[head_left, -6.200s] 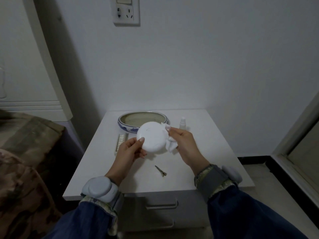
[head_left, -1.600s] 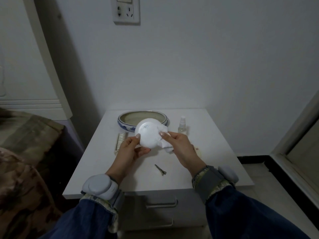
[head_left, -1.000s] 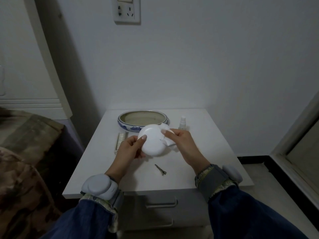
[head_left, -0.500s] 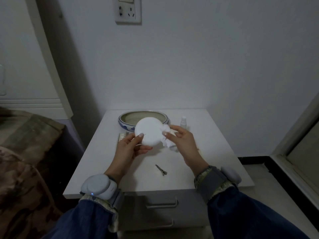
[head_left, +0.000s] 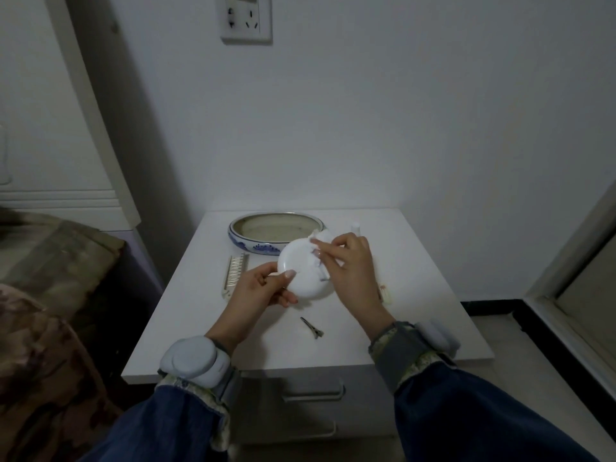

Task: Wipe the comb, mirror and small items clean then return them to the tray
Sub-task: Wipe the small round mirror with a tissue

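My left hand [head_left: 263,291] grips the lower left edge of a round white compact mirror [head_left: 301,270], held above the white nightstand [head_left: 416,315]. My right hand [head_left: 350,265] pinches a crumpled white tissue [head_left: 318,258] against the mirror's right side. A pale comb [head_left: 235,275] lies flat to the left of my hands. Nearer the front lies a small metal hair clip [head_left: 311,327]. The blue-and-white oval ceramic tray [head_left: 266,246] sits at the back and looks empty.
A small spray bottle [head_left: 355,227] peeks out behind my right hand. A small pale item [head_left: 385,291] lies on the nightstand right of my wrist. Drawers sit below the top. A camouflage-patterned bed cover [head_left: 50,295] is to the left, a wall socket [head_left: 246,18] above.
The mirror has been turned and tilted in my left hand while my right hand rubbed the tissue over its right side; both hands sit slightly lower and nearer than half a second ago.
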The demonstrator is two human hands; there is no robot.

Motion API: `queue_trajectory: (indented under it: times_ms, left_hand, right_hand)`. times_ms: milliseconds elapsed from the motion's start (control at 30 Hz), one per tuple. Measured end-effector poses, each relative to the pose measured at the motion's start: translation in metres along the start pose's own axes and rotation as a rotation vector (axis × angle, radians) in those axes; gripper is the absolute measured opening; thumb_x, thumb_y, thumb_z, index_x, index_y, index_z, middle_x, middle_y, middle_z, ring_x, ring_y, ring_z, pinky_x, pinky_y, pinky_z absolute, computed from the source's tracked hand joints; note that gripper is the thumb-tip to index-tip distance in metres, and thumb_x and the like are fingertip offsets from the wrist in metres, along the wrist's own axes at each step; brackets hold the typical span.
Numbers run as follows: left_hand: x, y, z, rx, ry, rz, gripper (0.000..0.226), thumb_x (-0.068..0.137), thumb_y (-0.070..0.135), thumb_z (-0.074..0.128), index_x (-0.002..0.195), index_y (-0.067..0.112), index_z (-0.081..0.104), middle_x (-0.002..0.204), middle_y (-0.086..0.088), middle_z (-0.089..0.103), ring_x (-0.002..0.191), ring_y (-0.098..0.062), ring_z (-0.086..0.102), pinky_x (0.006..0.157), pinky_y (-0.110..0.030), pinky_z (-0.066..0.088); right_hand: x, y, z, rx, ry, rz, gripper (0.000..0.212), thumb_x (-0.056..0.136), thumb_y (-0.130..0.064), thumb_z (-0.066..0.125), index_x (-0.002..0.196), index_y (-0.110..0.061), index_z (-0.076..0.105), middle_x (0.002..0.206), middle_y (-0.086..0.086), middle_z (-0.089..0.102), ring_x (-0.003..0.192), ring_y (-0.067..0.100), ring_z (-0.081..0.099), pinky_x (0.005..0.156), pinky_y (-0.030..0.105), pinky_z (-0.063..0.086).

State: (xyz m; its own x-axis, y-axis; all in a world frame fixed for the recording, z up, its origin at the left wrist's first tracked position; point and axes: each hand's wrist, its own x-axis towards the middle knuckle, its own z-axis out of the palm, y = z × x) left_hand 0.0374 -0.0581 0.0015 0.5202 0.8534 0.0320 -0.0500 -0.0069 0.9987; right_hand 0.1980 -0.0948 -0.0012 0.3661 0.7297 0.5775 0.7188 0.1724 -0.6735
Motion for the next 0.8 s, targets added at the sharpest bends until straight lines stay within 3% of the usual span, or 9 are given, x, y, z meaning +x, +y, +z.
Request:
queue_trajectory:
  times_ms: [133,267,367,467,567,667,800]
  left_hand:
    - [-0.001,0.001,0.0,0.036,-0.021,0.009,0.018,0.09,0.01,0.056,0.104,0.004,0.065,0.071,-0.015,0.067,0.056,-0.012,0.063,0.055,-0.017,0.051]
    - [-0.003,0.0,0.002,0.107,-0.06,0.028,0.015,0.09,0.009,0.055,0.102,0.007,0.064,0.067,-0.006,0.07,0.056,-0.01,0.064,0.055,-0.017,0.051]
    - [-0.002,-0.001,0.002,0.074,-0.036,0.034,0.016,0.09,0.008,0.057,0.103,0.006,0.065,0.062,-0.006,0.068,0.054,-0.01,0.062,0.054,-0.017,0.049]
    - [0.0,-0.001,0.0,0.007,0.01,0.025,0.016,0.09,0.009,0.057,0.102,0.007,0.066,0.059,-0.007,0.065,0.052,-0.01,0.058,0.052,-0.016,0.047]
    - [0.004,-0.001,-0.002,-0.106,0.065,0.006,0.013,0.091,0.009,0.053,0.095,0.004,0.066,0.054,-0.005,0.059,0.048,-0.01,0.051,0.047,-0.015,0.042]
    - [0.004,0.0,-0.006,-0.169,0.109,-0.002,0.016,0.092,0.011,0.053,0.09,0.002,0.066,0.06,-0.01,0.055,0.049,-0.012,0.043,0.045,-0.016,0.036]
    - [0.002,0.004,-0.004,-0.229,0.129,-0.001,0.016,0.094,0.01,0.05,0.092,0.002,0.063,0.052,-0.004,0.05,0.043,-0.008,0.039,0.043,-0.014,0.031]
  right_hand:
    - [-0.003,-0.003,-0.002,-0.022,-0.087,-0.061,0.026,0.088,-0.019,0.055,0.11,-0.02,0.069,0.108,0.004,0.059,0.102,0.018,0.041,0.093,0.031,0.035]
    - [-0.006,-0.005,0.001,-0.119,-0.184,-0.265,0.035,0.086,-0.032,0.042,0.107,-0.025,0.07,0.119,-0.005,0.065,0.109,0.013,0.04,0.088,0.029,0.024]
    - [-0.003,-0.003,-0.001,-0.063,-0.129,-0.144,0.031,0.088,-0.032,0.046,0.109,-0.029,0.068,0.12,-0.007,0.063,0.112,0.013,0.045,0.094,0.029,0.026]
    - [0.0,0.0,-0.006,0.028,-0.028,0.052,0.025,0.089,-0.018,0.055,0.11,-0.023,0.068,0.12,0.007,0.062,0.117,0.023,0.049,0.098,0.032,0.03]
    - [-0.006,-0.002,-0.005,-0.005,-0.106,-0.096,0.033,0.089,-0.028,0.047,0.115,-0.019,0.066,0.125,0.005,0.061,0.122,0.025,0.047,0.103,0.037,0.031]
    - [-0.013,-0.002,0.004,-0.072,-0.271,-0.26,0.039,0.089,-0.031,0.039,0.114,-0.02,0.066,0.129,0.0,0.058,0.129,0.022,0.04,0.107,0.031,0.02]
    - [-0.007,0.001,0.0,-0.029,-0.155,-0.163,0.038,0.09,-0.03,0.041,0.113,-0.015,0.067,0.127,0.001,0.059,0.127,0.013,0.033,0.108,0.036,0.021]
